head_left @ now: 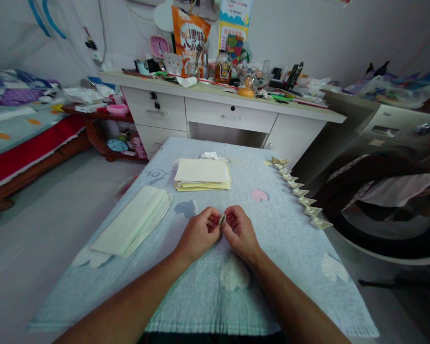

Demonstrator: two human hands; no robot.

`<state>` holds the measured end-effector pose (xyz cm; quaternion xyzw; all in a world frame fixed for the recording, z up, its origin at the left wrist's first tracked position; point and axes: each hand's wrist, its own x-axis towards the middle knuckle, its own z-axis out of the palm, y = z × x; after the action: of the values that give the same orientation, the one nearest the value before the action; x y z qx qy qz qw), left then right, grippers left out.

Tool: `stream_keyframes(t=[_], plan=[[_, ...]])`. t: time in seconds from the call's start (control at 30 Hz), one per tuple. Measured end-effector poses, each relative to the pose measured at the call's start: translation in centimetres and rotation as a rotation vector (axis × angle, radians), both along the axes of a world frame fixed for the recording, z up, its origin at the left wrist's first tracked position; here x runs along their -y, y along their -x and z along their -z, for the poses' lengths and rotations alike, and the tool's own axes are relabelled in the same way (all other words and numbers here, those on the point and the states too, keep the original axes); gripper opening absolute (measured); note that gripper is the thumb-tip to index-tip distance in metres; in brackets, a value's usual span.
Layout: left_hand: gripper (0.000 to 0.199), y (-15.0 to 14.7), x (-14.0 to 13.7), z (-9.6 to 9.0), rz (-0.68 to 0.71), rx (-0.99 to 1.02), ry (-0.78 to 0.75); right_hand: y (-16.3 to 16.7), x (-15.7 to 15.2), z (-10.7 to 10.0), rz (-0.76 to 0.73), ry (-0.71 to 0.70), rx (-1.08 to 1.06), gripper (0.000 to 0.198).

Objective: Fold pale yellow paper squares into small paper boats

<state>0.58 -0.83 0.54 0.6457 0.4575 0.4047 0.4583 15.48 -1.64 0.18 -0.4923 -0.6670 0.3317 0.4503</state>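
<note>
A small folded piece of paper (222,219) is pinched between my two hands above the near middle of the table. My left hand (201,231) has its fingers curled closed on one side of the paper. On the other side, my right hand (241,232) grips it with thumb and bent fingers. Most of the paper is hidden by the fingers. Beyond my hands lies a stack of cream and yellow paper (202,172). Pale green folded sheets (132,220) rest at the left. Along the right edge runs a row of small folded paper pieces (304,201).
A cloth with heart prints covers the table (290,282). Behind it stands a white desk (232,113) crowded with jars, a snack bag (189,40) and a pink clock (159,47). A washing machine (390,191) with its door open is at right, a bed (32,138) at left.
</note>
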Motion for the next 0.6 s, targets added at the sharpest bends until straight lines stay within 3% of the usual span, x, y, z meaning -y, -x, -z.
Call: stream_keyframes(t=[0.37,0.6], plan=[[0.015,0.15,-0.08,0.2,-0.024,-0.072,-0.062,-0.26,-0.17,0.02,-0.052,0.049,0.001,0.016],[0.017,-0.07,0.11,0.06,-0.019,-0.076,-0.087,0.41,-0.11,0.05,0.117,0.048,0.111,0.016]])
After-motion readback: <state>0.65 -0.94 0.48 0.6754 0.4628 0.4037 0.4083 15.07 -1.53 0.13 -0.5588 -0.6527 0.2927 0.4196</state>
